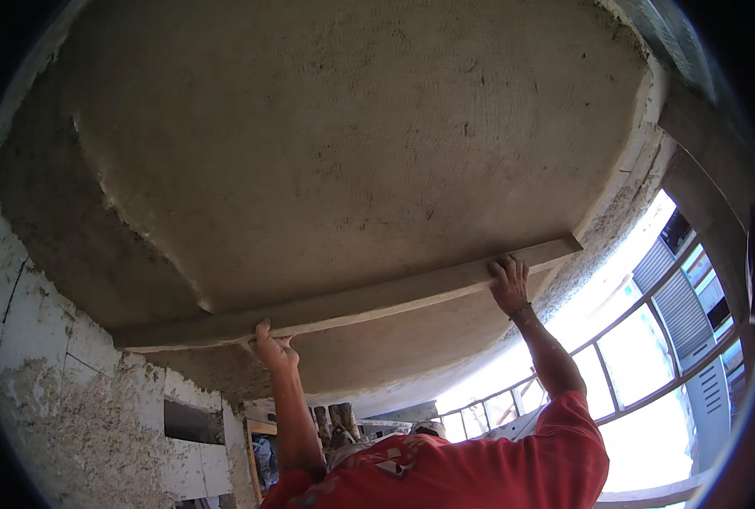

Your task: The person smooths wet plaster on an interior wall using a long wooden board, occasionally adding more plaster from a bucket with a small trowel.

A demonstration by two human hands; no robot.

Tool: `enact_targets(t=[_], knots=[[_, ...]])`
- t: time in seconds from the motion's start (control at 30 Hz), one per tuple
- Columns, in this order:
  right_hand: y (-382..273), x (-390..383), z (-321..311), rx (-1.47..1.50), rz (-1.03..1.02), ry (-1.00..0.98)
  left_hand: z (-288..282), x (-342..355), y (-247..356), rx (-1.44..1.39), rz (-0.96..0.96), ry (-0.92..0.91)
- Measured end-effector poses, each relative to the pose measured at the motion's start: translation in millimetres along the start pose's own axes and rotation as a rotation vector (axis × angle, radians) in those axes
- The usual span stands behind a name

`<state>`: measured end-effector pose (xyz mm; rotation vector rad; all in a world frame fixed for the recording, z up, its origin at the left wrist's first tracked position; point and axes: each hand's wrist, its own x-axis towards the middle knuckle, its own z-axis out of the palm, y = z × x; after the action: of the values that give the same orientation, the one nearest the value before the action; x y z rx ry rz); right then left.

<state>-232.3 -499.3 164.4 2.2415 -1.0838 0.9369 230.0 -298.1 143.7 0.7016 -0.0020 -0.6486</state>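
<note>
Overhead spreads a ceiling coated in wet-looking grey-brown plaster (352, 161), with small pits and faint ripple marks. Across its near part lies a long straightedge (377, 302), smeared with plaster and pressed along the surface from the left wall to the right edge. My left hand (274, 349) grips its near edge left of the middle, thumb up against the side. Toward the right end, my right hand (509, 284) has its fingers hooked over the bar. Both arms reach upward. A raised plaster ridge (153, 242) runs along the ceiling at left, ending near the straightedge.
On the left stands a rough white wall (38, 373), partly plastered, with a dark rectangular opening (193, 422). A metal railing (640, 394) curves along the bright open side at right. Dark beams (708, 195) frame the upper right.
</note>
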Motion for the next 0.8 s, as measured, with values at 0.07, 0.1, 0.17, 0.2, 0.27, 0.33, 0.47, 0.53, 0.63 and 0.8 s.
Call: enact_targets(t=[0.07,0.1,0.17,0.2,0.27,0.33,0.47,0.53,0.63,0.8], knots=[[6,1,19,-0.013,-0.013,0.013,11,-8,16,-0.012,0.050,-0.019],[15,-4,14,-0.029,-0.014,0.030,21,-11,16,-0.026,0.095,-0.040],[35,-12,-7,-0.068,-0.011,0.056,48,-20,14,-0.004,0.158,-0.092],[44,-7,-20,-0.104,-0.011,0.082,58,-17,9,-0.035,0.198,-0.133],[43,9,-41,-0.111,-0.024,0.132,77,-17,15,-0.013,0.326,-0.127],[36,26,-51,-0.135,0.001,0.141,83,-22,39,0.037,0.353,-0.171],[37,61,-60,-0.176,-0.036,0.211,117,-46,83,0.057,0.392,-0.224],[37,77,-69,-0.193,-0.035,0.198,129,-44,93,0.083,0.421,-0.269],[52,93,-77,-0.221,-0.030,0.219,147,-39,99,0.083,0.471,-0.308],[59,124,-100,-0.209,0.064,0.176,179,-40,117,0.128,0.484,-0.315]])
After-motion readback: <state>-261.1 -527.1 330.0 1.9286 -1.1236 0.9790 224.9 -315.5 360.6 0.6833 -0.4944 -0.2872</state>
